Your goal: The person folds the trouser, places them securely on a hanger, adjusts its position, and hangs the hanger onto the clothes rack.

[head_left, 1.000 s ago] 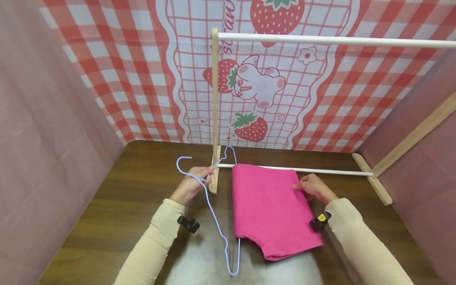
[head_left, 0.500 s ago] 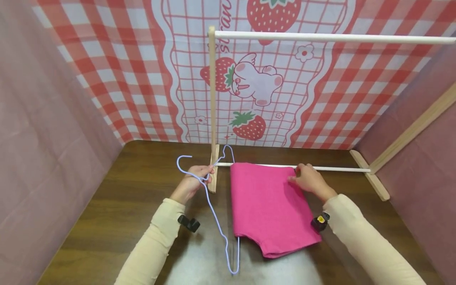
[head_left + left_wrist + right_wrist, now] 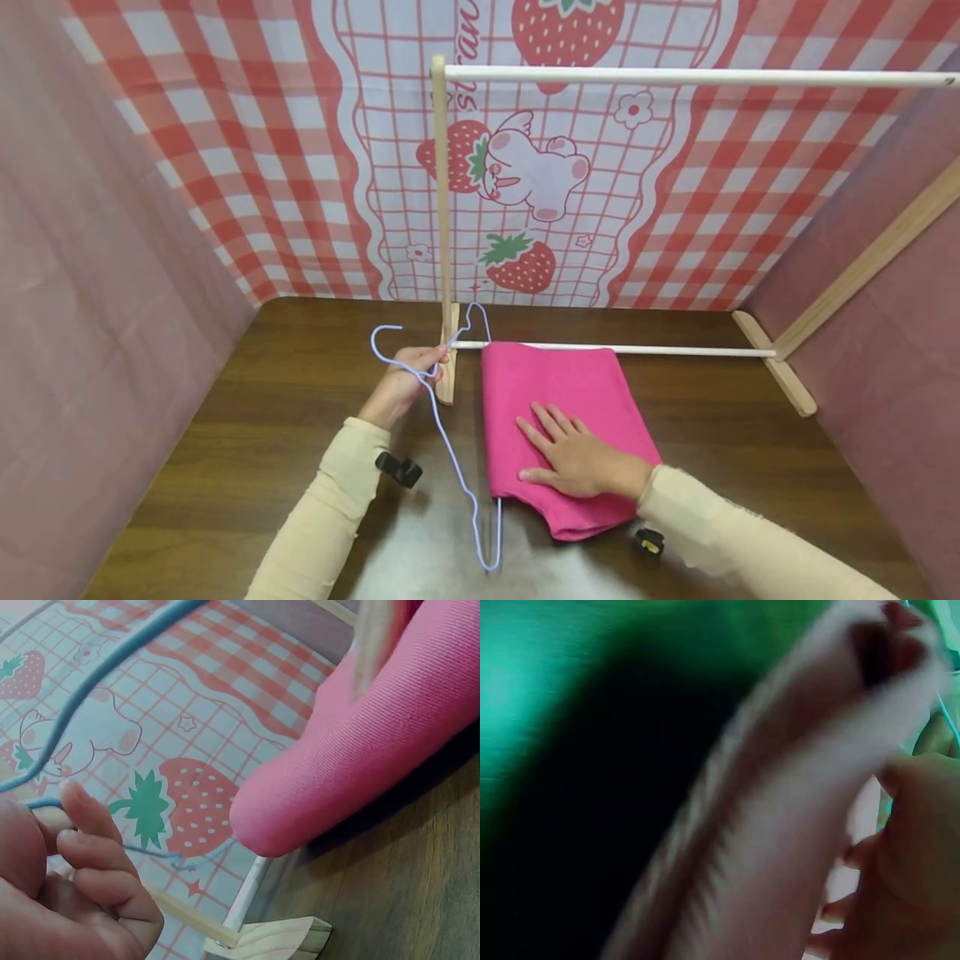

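My left hand (image 3: pixel 408 379) pinches a lavender wire clothes hanger (image 3: pixel 452 454) near the base of its hook, left of the rack's near upright. A bright pink folded garment (image 3: pixel 551 379) is draped over the hanger's long bar, which runs inside its left fold. My right hand (image 3: pixel 581 462) lies flat on the garment's lower part with fingers spread. In the left wrist view, the rounded pink fold (image 3: pixel 300 795) stands off the table beside my curled fingers (image 3: pixel 105 862). The layered lower edge (image 3: pixel 780 825) of the garment fills the right wrist view, blurred.
A wooden clothes rack stands behind, with a white top rail (image 3: pixel 675 77), a low white rail (image 3: pixel 690 352) and wooden feet (image 3: pixel 776 364). The brown table (image 3: pixel 262 417) lies beneath. A strawberry-print checked cloth (image 3: pixel 285 150) hangs behind; pink curtains (image 3: pixel 97 292) flank the table.
My right hand has let go of the garment's upper right edge and moved down and left to lie flat on its face. The left hand still holds the hanger in place.
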A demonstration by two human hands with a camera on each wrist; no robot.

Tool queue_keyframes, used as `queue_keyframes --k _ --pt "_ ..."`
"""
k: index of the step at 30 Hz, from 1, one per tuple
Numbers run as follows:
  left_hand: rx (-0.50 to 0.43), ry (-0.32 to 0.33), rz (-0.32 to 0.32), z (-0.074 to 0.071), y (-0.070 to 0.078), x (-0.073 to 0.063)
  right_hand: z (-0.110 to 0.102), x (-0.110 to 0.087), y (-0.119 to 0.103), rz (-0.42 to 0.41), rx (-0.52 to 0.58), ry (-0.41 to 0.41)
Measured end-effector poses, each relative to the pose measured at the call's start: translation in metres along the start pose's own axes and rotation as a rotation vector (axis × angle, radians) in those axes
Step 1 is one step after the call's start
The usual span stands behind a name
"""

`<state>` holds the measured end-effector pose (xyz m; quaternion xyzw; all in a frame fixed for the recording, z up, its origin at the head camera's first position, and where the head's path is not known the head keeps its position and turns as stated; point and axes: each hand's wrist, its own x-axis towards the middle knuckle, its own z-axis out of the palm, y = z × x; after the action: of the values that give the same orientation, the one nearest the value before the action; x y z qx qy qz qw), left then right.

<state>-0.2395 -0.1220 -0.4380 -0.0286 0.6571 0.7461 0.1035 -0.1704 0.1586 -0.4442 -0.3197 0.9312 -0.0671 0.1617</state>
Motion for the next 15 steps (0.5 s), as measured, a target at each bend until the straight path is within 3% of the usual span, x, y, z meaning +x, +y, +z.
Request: queue_keyframes --k 4,8,11,15 --pt "-0.051 0.019 -0.012 -0.001 -0.002 0.002 0.009 -0.015 0.013 0.086 0.046 -0.011" --pt "-0.048 0.033 -0.022 -0.002 -0.002 0.003 0.018 -0.033 0.031 0.157 0.082 0.091" --pt "-0.03 0.035 -0.033 -0.003 0.0 0.003 0.024 -0.046 0.042 0.255 0.109 0.184" --pt "-0.025 0.038 -0.049 -0.002 0.0 0.003 0.027 -0.058 0.048 0.333 0.15 0.237"
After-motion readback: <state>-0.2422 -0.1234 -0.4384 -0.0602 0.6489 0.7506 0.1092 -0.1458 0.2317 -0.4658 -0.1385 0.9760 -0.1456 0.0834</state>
